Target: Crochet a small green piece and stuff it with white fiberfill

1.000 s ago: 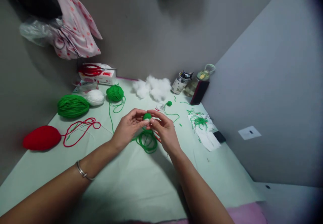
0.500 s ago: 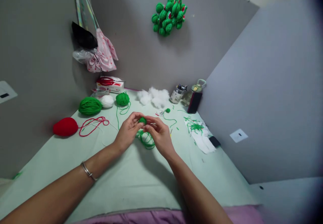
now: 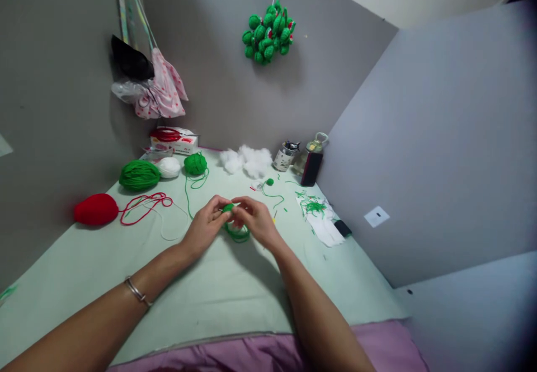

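Pinching a small green crocheted ball (image 3: 229, 208) between the fingertips of both hands, we hold it just above the middle of the table (image 3: 218, 299). Our left hand (image 3: 205, 225) closes thumb and forefinger on its left side; our right hand (image 3: 255, 219) curls its fingers shut on the right side — whether a hook or needle sits in that grip we cannot tell. Under the ball, touching the cloth, lies a loose coil of green yarn (image 3: 238, 232).

Toward the far edge a green thread runs up to a round green yarn ball (image 3: 195, 163), with a white yarn ball (image 3: 169, 166) and a flatter green skein (image 3: 139, 174) just beside it. Near the left edge sits a red yarn ball (image 3: 96, 209), its red strand (image 3: 145, 203) looped on the cloth. White stuffing (image 3: 247, 160) lies at the far edge, a tin (image 3: 284, 156) and a bottle (image 3: 310, 151) in the far right corner. Green yarn scraps (image 3: 311, 206) lie on white paper (image 3: 327, 230) by the right edge. On the wall above hangs a cluster of green crocheted balls (image 3: 268, 33).
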{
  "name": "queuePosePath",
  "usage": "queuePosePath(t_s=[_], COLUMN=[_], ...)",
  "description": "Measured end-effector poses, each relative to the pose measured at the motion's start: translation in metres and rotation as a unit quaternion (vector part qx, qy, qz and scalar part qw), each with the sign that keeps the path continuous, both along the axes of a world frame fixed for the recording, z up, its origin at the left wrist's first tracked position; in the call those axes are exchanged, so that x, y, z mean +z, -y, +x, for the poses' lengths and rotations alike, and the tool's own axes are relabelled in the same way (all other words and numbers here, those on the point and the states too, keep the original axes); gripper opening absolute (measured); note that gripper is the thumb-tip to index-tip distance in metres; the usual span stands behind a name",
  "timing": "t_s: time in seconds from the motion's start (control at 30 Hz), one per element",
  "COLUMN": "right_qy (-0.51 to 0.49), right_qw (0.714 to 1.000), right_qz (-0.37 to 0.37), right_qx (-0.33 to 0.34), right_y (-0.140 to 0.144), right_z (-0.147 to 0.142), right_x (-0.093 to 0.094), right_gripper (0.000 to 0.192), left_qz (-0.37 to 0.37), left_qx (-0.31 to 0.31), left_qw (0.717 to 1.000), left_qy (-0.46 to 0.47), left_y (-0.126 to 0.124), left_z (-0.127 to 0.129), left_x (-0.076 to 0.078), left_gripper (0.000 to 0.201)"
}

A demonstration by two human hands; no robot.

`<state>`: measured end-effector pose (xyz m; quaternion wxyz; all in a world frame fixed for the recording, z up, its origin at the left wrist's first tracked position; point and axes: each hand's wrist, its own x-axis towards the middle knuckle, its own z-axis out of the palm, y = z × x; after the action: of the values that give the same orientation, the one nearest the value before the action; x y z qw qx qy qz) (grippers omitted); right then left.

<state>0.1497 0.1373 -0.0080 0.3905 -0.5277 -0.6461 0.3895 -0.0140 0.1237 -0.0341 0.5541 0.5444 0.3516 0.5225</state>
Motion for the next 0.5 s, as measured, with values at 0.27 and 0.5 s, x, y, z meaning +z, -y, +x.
queuePosePath(t_s=[0.27, 0.5], right_qy=[0.252, 0.322], right_qw=[0.955, 0.928], right_qz=[-0.036, -0.095], right_qx=[-0.150, -0.164], right_y=[-0.003, 0.000], right_z=[0.086, 0.078], right_x=[0.015, -0.014], right_gripper=[0.011, 0.032], left_qz=[-0.031, -0.017], left_qx=[-0.010, 0.009], left_qw=[0.999, 0.999], left_qy=[0.026, 0.034], left_y=[0.004, 0.007], left_z=[-0.007, -0.010], left_x=[0.006, 0.011], left_gripper=[0.043, 0.040])
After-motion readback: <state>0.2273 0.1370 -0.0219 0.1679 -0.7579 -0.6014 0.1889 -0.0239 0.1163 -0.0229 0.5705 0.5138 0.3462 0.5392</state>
